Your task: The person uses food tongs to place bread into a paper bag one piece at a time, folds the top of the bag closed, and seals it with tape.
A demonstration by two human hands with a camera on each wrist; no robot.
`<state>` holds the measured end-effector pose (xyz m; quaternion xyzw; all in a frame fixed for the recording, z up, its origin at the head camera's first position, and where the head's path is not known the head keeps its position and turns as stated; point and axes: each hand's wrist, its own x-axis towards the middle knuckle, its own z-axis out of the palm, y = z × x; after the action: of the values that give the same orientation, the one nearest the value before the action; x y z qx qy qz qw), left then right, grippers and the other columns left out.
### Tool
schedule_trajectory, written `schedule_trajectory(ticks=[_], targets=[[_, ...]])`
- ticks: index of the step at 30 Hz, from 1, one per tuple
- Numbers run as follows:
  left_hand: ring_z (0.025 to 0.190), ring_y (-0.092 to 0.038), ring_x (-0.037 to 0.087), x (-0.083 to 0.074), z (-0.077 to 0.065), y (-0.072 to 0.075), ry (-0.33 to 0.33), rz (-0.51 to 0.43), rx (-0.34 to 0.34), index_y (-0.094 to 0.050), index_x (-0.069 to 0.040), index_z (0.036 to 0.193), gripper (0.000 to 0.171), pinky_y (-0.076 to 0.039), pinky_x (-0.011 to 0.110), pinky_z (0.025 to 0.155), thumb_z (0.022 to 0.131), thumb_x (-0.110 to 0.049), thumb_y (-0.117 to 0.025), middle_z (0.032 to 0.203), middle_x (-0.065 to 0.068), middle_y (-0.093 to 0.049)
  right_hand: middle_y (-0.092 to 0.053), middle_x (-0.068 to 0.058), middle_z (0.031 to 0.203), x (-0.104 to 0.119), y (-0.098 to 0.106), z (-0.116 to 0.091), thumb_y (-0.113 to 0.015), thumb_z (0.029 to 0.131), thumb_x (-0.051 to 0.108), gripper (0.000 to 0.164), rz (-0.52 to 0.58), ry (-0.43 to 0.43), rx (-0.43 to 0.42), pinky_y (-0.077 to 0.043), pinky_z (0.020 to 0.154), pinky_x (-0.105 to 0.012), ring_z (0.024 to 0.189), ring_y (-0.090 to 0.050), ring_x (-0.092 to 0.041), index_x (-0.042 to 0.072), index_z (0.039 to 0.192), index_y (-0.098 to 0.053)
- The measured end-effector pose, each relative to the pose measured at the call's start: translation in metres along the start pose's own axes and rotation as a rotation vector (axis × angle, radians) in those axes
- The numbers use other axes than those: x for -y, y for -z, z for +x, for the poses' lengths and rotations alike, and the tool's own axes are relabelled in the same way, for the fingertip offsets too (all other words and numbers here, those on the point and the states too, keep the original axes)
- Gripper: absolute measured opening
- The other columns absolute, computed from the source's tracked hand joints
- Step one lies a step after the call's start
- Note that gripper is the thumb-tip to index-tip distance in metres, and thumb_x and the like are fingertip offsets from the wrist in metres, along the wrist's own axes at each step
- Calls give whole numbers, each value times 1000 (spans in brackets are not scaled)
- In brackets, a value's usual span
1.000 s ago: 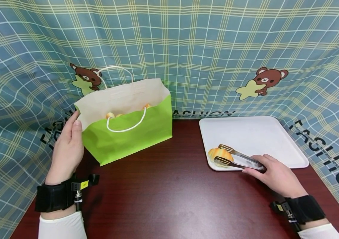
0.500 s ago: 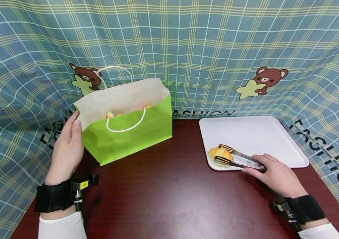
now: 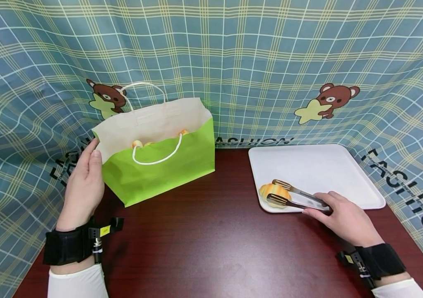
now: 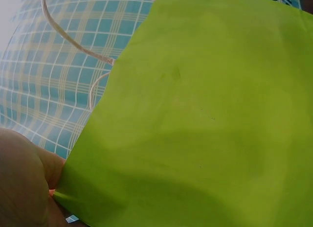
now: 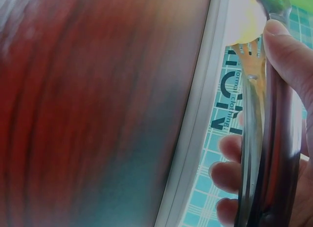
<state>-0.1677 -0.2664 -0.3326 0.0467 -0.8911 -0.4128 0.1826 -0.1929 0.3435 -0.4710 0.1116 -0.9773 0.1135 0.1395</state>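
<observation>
My left hand (image 3: 82, 188) pinches the left side edge of a green paper bag (image 3: 159, 171) with white cord handles. In the left wrist view, the green bag side (image 4: 195, 114) fills most of the frame, its edge between thumb and fingers. Inside the bag, several pieces of bread (image 3: 137, 144) show just above the front rim. My right hand (image 3: 347, 217) grips metal tongs (image 3: 302, 193). Their slotted tips straddle a golden striped bread roll (image 3: 265, 190) at the near left corner of a white tray (image 3: 319, 165). The right wrist view shows thumb and fingers round the tongs' arms (image 5: 281, 139).
The dark red wooden table (image 3: 211, 236) carries both bag and tray, with a gap between them. A blue plaid curtain (image 3: 234, 82) with printed bears closes off the back and sides. Each wrist wears a black camera strap (image 3: 68, 246).
</observation>
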Motion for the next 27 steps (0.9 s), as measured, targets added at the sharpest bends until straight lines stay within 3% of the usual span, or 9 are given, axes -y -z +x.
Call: schedule_trajectory(ticks=[9, 27], targets=[[143, -13, 32, 1, 0, 1, 10, -3, -1, -11, -53, 144, 48, -14, 63, 107, 97, -56, -20, 157, -6, -13, -60, 3, 98, 1, 0, 1, -60, 77, 68, 60, 1, -3, -38, -44, 65, -42, 79, -54, -16, 25, 119, -61], [142, -13, 34, 0, -1, 1, 5, -2, 7, -11, -52, 145, 49, -15, 64, 106, 97, -56, -19, 157, -5, -12, -60, 3, 94, 3, 2, 2, -61, 78, 66, 60, -2, -4, -63, -43, 64, -42, 78, -54, -17, 22, 118, -61]])
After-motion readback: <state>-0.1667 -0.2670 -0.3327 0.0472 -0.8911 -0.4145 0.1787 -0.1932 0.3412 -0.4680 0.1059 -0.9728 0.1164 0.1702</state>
